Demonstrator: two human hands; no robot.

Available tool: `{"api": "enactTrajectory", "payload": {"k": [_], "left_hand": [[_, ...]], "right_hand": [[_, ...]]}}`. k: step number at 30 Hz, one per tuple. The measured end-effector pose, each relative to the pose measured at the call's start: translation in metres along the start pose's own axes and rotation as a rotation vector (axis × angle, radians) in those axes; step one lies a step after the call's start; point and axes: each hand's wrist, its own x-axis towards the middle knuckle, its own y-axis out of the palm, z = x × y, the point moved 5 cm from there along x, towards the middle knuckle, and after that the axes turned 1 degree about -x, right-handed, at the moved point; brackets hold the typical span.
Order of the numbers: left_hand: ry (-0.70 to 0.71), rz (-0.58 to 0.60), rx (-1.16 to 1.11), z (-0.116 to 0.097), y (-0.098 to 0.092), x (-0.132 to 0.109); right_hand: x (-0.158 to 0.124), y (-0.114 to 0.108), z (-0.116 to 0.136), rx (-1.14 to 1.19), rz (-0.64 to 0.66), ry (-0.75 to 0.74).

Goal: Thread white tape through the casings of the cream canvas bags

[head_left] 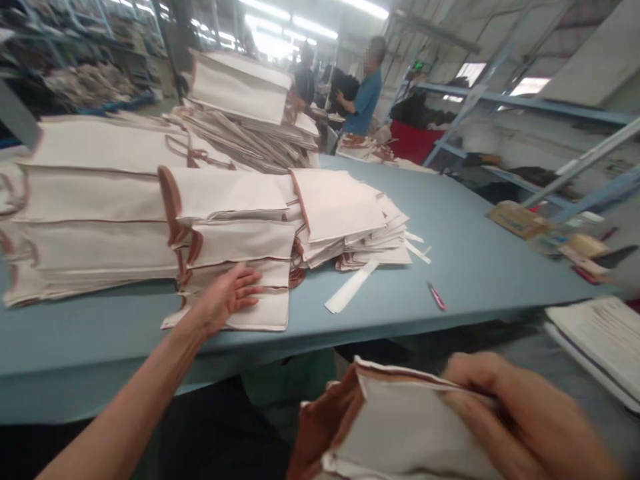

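My left hand (233,297) lies with fingers spread on the lower part of a stack of cream fabric bags (235,237) with brown trim, near the table's front edge. At the lower right, my right hand (505,407) pinches the edge of another cream fabric bag (415,420), held in front of the table. That bag has a brown inside or side panel, and its lower part runs out of view. Some fingertips of my right hand are hidden behind the fabric. Right of the left-hand stack sits a fanned pile of similar cream pieces (340,203).
More cream bags (100,193) are stacked at the left and behind. White strips (353,287) and a small pink cutter (437,296) lie on the blue-green table (465,240). A cardboard box (520,219) and papers (600,333) are at the right. A person in blue (367,100) stands beyond.
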Motion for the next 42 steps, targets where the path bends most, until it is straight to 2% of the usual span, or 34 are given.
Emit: {"api": "enactTrajectory", "payload": {"k": [3, 7, 10, 12, 17, 22, 26, 31, 38, 42], "left_hand": [[0.073, 0.053, 0.067, 0.008, 0.020, -0.033], [0.094, 0.200, 0.189, 0.023, 0.053, -0.090], [0.282, 0.261, 0.425, 0.029, 0.075, -0.119], [0.321, 0.292, 0.505, 0.036, 0.087, -0.126], [0.283, 0.441, 0.566, 0.049, 0.116, -0.125], [0.143, 0.523, 0.582, 0.050, 0.140, -0.127], [0.158, 0.502, 0.668, 0.047, 0.139, -0.130], [0.149, 0.557, 0.749, 0.056, 0.129, -0.140], [0.235, 0.595, 0.780, 0.065, 0.130, -0.150], [0.184, 0.499, 0.749, 0.066, 0.123, -0.158]], "right_hand": [[0.003, 0.023, -0.001, 0.064, 0.064, 0.012], [0.000, 0.047, -0.007, 0.144, 0.011, 0.088], [-0.005, 0.057, -0.015, 0.174, -0.036, 0.145], [-0.010, 0.061, -0.022, 0.184, -0.059, 0.180], [-0.025, 0.072, -0.037, 0.146, -0.082, 0.239], [-0.032, 0.088, -0.033, 0.136, -0.056, 0.138], [-0.037, 0.099, -0.030, 0.174, -0.026, 0.089], [-0.034, 0.107, -0.029, 0.445, 0.024, 0.217], [-0.011, 0.124, -0.013, 0.664, 0.300, 0.403], [-0.018, 0.140, -0.013, 0.816, 0.450, 0.496]]}}
